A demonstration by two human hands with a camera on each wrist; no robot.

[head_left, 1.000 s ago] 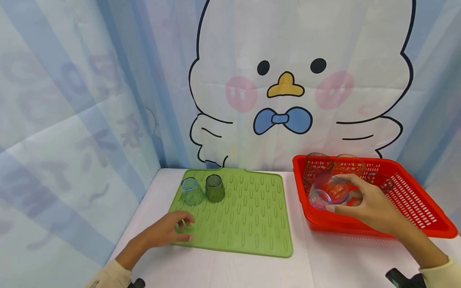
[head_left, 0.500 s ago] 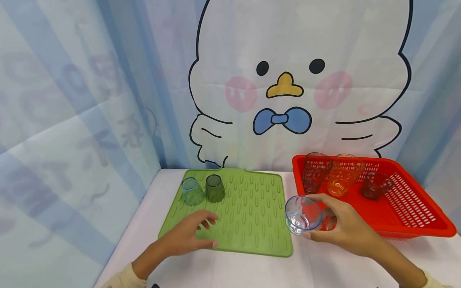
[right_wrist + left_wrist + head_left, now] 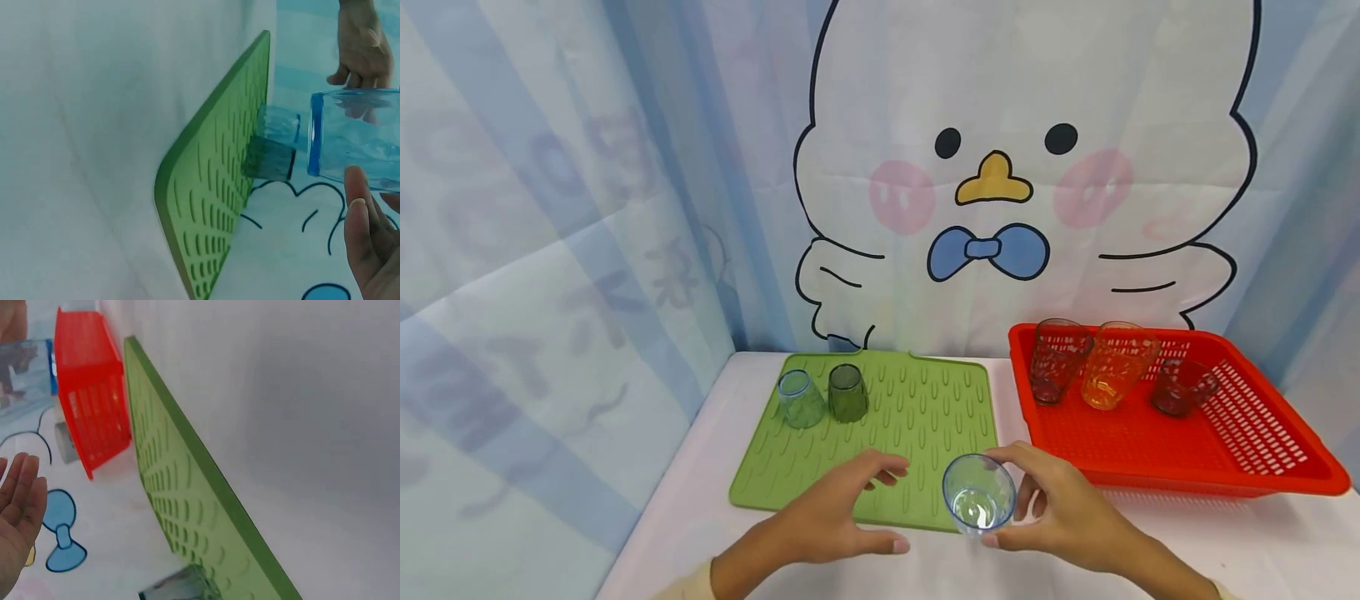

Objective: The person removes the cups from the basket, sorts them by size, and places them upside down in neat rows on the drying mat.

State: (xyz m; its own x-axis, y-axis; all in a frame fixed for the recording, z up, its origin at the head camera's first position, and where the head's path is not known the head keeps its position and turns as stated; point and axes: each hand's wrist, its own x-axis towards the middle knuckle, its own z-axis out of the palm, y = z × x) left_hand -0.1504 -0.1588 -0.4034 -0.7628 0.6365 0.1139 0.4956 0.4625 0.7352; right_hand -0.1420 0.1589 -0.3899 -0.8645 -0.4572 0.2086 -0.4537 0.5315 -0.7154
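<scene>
Between thumb and fingers my right hand [image 3: 1063, 517] grips a clear glass [image 3: 979, 493] with a blue rim, over the front edge of the green drying mat [image 3: 917, 433]. In the right wrist view the same glass [image 3: 356, 140] lies sideways across the picture because of the camera's angle. Facing it from the left, my left hand [image 3: 842, 512] has its fingers spread and holds nothing, apart from the glass. At the mat's far left stand a blue-tinted glass [image 3: 801, 402] and a dark grey glass [image 3: 847, 393].
A red plastic basket [image 3: 1195, 458] sits on the right of the table. Inside are a tall dark-tinted glass [image 3: 1056, 367], an orange-tinted glass [image 3: 1116, 371] and a short dark reddish glass [image 3: 1183, 387]. Behind hangs a curtain [image 3: 985, 308] with a cartoon bird.
My right hand has carried the clear glass out from above the basket, leftward and toward me. My left hand has moved right, closer to the glass. The glasses on the mat stayed put.
</scene>
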